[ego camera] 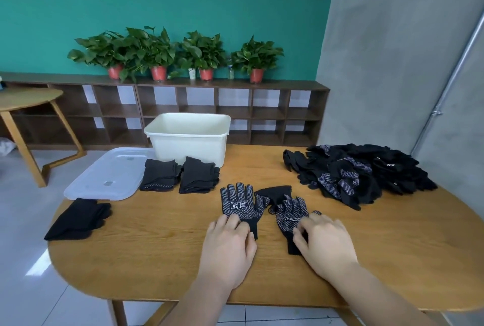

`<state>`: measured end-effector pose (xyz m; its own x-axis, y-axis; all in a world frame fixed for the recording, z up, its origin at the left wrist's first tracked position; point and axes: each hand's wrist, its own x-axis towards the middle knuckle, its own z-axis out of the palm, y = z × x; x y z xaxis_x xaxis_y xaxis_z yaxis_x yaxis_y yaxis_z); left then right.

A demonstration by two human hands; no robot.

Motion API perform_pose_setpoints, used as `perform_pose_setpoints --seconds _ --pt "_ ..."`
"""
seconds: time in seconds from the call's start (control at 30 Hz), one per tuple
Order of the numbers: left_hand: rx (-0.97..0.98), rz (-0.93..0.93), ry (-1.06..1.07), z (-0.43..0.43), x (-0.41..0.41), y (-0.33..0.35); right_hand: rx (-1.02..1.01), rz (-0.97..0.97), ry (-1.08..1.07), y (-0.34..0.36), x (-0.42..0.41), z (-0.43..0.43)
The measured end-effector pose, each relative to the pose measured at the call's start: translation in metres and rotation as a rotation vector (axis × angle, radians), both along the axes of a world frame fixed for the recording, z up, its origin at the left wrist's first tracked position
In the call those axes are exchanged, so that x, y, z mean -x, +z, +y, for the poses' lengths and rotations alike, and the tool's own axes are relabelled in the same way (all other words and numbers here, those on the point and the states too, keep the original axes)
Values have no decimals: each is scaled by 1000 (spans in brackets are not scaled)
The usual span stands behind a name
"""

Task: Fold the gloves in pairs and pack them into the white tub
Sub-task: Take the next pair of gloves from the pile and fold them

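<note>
While left hand presses glove, right hand pinches second glove

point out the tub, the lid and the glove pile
tub (188, 146), head view, front wall
lid (104, 168), head view, flat top
glove pile (362, 172), head view, middle of heap

left hand and right hand bare; both visible forearms bare too.
</note>
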<state>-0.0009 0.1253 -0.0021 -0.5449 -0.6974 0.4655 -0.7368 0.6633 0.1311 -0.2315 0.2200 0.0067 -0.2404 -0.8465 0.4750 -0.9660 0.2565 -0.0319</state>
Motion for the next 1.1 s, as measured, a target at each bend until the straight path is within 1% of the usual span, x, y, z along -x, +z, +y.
perform_pose_setpoints --seconds 0.1,0.23,0.27,0.4,0.5,0.6,0.67,0.77,0.83,0.93,1.03,1.1 --pt "58 44 0 -1 1 -2 -42 -2 130 5 -6 -5" --pt "102 88 -26 -2 2 -4 87 -97 155 23 -4 -23" --pt "104 91 -29 -2 2 -3 59 -121 142 28 -1 -32" --pt "94 93 -30 -1 2 -2 -244 -259 86 45 12 -73" --pt "97 103 -35 0 1 -3 -320 -370 9 58 13 -99" --pt "92 114 -45 -2 2 -4 -426 -342 -85 58 19 -123" --pt "86 117 -53 -5 4 -4 -443 -323 -136 53 22 -135" --pt "85 117 -55 -7 5 -6 -366 -347 -170 51 24 -146" --pt "79 123 -61 -8 5 -6 -252 -366 -157 59 27 -149" --pt "70 112 -62 -8 5 -5 -47 -479 -75 85 33 -147" --pt "60 104 -63 -8 4 -4 155 -692 31 124 30 -134" --pt "55 112 -66 -8 4 -5 236 -910 78 147 28 -123"
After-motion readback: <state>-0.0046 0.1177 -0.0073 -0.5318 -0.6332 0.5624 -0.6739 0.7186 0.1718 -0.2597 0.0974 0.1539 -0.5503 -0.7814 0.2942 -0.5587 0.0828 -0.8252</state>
